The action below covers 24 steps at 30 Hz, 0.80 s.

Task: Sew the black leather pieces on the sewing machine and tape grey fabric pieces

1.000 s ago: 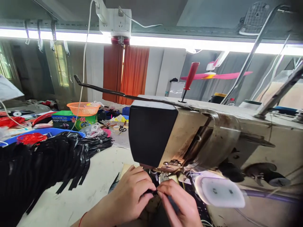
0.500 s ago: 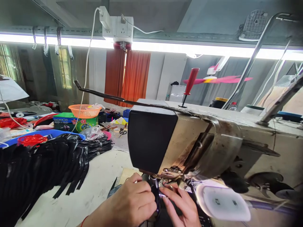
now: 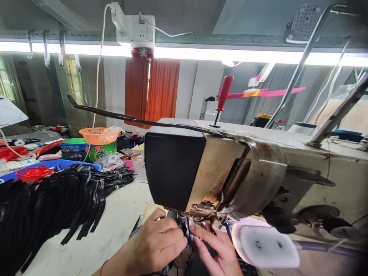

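Below the needle end of a sewing machine [image 3: 220, 165], both my hands work close together. My left hand [image 3: 162, 241] is closed with curled fingers on a black piece of material [image 3: 197, 260], left of the presser foot. On the other side, my right hand [image 3: 217, 245] holds the same piece between thumb and forefinger, near the needle. Its remaining fingers are bent behind. The fingers and the machine head hide much of the piece and the exact stitching point. A lit white lamp [image 3: 268, 245] glows just right of my right hand.
A heap of black strips [image 3: 57, 199] covers the left of the table [image 3: 106, 237]. Behind it stand a blue tub [image 3: 61, 164], a green box [image 3: 74, 149] and an orange basket [image 3: 99, 136]. A red-handled screwdriver [image 3: 224, 96] stands upright on the machine. A dark rod [image 3: 115, 115] juts left.
The view has shifted slightly, so the machine and hands appear a little further left. Both hands keep nearly the same place at the presser foot, still on the black piece.
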{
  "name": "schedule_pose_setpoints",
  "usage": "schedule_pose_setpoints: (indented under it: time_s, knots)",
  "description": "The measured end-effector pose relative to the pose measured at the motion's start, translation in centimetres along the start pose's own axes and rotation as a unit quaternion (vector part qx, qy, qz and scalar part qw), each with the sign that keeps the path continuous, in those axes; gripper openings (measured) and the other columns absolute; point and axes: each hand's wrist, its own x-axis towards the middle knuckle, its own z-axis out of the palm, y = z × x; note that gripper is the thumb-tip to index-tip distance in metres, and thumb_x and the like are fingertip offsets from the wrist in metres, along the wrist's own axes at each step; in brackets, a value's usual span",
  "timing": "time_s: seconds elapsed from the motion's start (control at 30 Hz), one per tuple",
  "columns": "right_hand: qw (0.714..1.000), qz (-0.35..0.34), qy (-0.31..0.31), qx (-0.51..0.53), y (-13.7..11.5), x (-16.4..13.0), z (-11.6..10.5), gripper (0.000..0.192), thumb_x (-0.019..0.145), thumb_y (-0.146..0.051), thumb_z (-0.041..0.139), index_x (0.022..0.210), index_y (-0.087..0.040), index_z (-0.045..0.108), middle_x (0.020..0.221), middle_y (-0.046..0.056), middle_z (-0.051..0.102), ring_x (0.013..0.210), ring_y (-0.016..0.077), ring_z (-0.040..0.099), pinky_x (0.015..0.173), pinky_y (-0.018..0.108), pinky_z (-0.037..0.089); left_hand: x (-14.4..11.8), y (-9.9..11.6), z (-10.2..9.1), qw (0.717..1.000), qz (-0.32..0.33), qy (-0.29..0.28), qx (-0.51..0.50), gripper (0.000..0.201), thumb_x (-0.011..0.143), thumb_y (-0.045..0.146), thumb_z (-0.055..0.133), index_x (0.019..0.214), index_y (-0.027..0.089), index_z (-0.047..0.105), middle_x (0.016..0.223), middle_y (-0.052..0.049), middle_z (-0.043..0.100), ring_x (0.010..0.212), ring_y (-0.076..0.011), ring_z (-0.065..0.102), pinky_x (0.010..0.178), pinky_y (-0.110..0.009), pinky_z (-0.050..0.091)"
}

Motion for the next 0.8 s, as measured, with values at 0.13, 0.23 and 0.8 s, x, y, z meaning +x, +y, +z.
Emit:
schedule_pose_setpoints:
  time_s: [0.13,0.23,0.8]
  knots:
    - [1.0,-0.002,0.014,0.023,-0.5,0.4,0.0,0.024,0.094,-0.028,0.053,0.116,-0.027,0.063,0.093,0.002,0.075,0.083,0.0173,0.072,0.078,0.03,0.061,0.0,-0.1,0.2,1.0,-0.003,0.012,0.026,0.017,0.099,0.012,0.047,0.098,0.011,0.064,0.079,-0.001,0.072,0.076,-0.0129,0.058,0.071,-0.033,0.035]
    - [0.999,0.007,0.018,0.027,-0.5,0.4,0.1,0.023,0.093,-0.028,0.054,0.114,-0.027,0.064,0.094,0.003,0.075,0.083,0.0181,0.072,0.079,0.031,0.061,0.2,-0.1,0.4,0.999,-0.002,0.032,0.04,0.021,0.1,0.013,0.044,0.097,0.011,0.065,0.079,-0.001,0.073,0.075,-0.013,0.058,0.07,-0.033,0.035]
    - [0.97,0.15,-0.021,0.189,-0.2,0.8,1.1,0.029,0.096,-0.039,0.051,0.107,-0.025,0.075,0.097,0.005,0.078,0.084,0.0188,0.076,0.078,0.026,0.063,-0.4,0.0,1.8,0.993,-0.004,0.091,0.079,0.02,0.095,0.009,0.046,0.094,0.008,0.066,0.086,-0.008,0.074,0.073,-0.016,0.061,0.064,-0.033,0.038]
